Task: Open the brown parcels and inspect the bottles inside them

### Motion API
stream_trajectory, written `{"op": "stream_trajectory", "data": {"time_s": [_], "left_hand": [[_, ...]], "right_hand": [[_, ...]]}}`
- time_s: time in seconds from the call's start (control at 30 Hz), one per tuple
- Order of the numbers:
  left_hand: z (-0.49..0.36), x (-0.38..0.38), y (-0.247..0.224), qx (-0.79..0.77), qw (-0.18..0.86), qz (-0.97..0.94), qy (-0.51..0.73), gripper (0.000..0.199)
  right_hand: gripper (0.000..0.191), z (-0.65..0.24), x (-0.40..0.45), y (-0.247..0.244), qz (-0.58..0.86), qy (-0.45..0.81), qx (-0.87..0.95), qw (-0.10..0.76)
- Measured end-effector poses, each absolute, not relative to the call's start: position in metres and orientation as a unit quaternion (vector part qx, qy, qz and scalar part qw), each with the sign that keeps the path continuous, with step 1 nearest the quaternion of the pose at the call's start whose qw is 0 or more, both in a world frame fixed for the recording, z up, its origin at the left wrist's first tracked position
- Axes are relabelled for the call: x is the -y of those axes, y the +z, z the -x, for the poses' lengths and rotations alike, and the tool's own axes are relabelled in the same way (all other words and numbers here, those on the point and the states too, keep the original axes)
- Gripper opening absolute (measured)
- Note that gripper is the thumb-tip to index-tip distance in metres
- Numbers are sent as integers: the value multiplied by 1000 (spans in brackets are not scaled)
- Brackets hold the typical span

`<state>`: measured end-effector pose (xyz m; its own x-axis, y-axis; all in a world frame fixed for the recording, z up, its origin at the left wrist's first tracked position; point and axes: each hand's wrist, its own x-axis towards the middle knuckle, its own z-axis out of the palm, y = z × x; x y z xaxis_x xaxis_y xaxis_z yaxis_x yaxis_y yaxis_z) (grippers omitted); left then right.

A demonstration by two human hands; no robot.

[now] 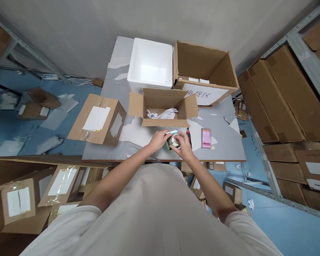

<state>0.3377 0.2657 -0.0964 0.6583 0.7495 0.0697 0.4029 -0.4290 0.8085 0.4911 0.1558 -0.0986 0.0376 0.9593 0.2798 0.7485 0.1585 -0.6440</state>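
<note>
Close to the table's front edge, my right hand [184,145] curls its fingers around a small round can with a silvery top [174,140]. My left hand [158,139] pinches a small green and white package [166,145] at the can's left side; whether this is a box or a wrapper I cannot tell. Just beyond both hands stands an open cardboard box [165,122], flaps spread, with crumpled white paper [168,114] inside. A red and black box cutter [188,135] lies beside my right hand.
A phone [206,138] with a pink screen lies to the right. A closed carton [96,117] sits at the left. Behind are a white foam box [150,64] and a large open carton [206,64]. Shelves with cartons [285,103] flank the right; more boxes [61,183] are below left.
</note>
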Motion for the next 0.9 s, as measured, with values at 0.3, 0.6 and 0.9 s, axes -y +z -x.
{"op": "stream_trajectory", "data": {"time_s": [0.3, 0.6, 0.9], "left_hand": [[-335, -269, -104, -388, 422, -784, 237, 34], [-332, -272, -112, -386, 533, -702, 272, 34], [-305, -197, -145, -481, 668, -490, 286, 48]], "right_hand": [[13, -489, -163, -120, 687, 164, 660, 257], [21, -494, -165, -122, 687, 120, 697, 167], [35, -473, -165, -105, 764, 169, 607, 140]]}}
